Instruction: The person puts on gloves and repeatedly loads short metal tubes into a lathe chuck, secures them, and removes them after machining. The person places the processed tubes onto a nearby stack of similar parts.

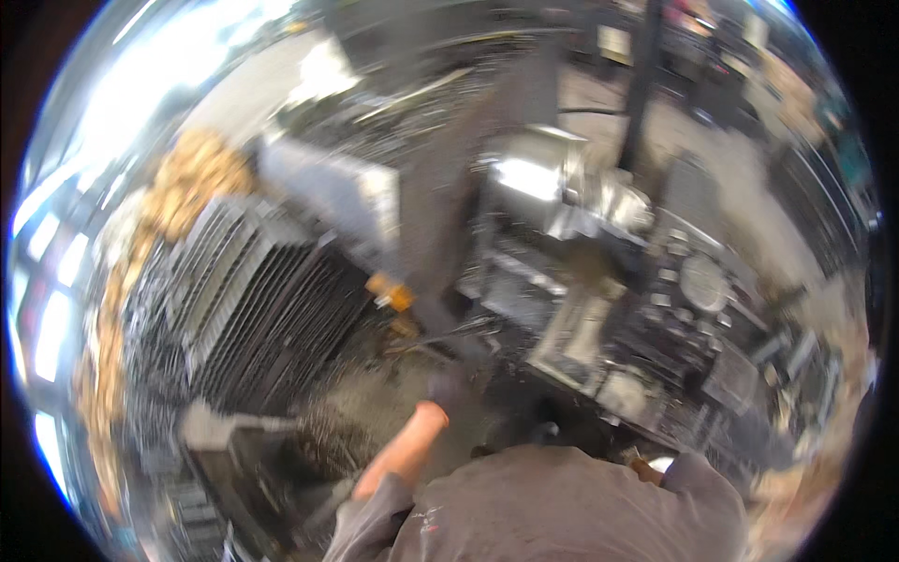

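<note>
My left forearm (403, 451) reaches forward from the lower edge, bare below a grey-brown sleeve. At its end, my left hand (451, 384) is a dark, blurred shape that looks gloved. Its fingers are smeared by motion, so whether it holds anything does not show. Dark floor with scattered debris (370, 398) lies beside it. My right sleeve (698, 482) bends at the lower right, and the right hand itself is not visible. Nearest to that side is a dark machine (655, 318) with a round pale disc (702, 283) on top.
Dark flat metal pieces (267, 300) form a tall stack on the left, with tan sacks or bundles (195, 178) behind. A shiny metal cylinder (543, 178) belongs to machinery ahead. A dark post (641, 89) stands beyond. Small metal parts (796, 375) lie at right.
</note>
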`<state>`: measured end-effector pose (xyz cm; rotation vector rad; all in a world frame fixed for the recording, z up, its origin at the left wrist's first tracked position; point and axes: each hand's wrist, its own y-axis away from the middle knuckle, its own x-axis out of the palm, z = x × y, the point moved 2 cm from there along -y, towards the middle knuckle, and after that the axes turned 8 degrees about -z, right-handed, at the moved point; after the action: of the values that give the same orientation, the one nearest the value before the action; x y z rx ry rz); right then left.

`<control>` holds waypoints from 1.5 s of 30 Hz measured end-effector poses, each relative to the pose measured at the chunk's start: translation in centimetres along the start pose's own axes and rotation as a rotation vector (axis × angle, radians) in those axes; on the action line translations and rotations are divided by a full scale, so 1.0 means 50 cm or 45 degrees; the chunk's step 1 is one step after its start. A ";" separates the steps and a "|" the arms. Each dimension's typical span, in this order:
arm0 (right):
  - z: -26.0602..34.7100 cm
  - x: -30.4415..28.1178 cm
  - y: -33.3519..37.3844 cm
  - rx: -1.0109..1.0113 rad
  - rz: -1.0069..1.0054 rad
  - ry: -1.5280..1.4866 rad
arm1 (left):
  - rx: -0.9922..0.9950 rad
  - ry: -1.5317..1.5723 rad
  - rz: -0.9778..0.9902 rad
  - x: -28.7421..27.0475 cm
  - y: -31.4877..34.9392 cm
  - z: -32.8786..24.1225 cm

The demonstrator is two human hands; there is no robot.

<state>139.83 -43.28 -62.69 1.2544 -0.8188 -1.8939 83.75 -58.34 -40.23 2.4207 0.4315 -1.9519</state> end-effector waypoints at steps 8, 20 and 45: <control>0.417 -0.073 -0.165 -0.206 -0.081 0.142 | -2.703 0.475 0.361 0.141 1.338 -0.014; 0.975 0.576 -0.273 -1.904 0.748 2.128 | -2.866 0.626 -0.034 0.213 1.375 -0.345; 1.383 1.266 0.189 -2.650 1.118 2.414 | -4.822 0.114 -0.287 0.114 1.590 -1.047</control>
<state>59.60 -92.67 -63.19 0.3697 1.2205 0.2644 151.98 -124.61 -47.25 -0.5418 1.3125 0.7751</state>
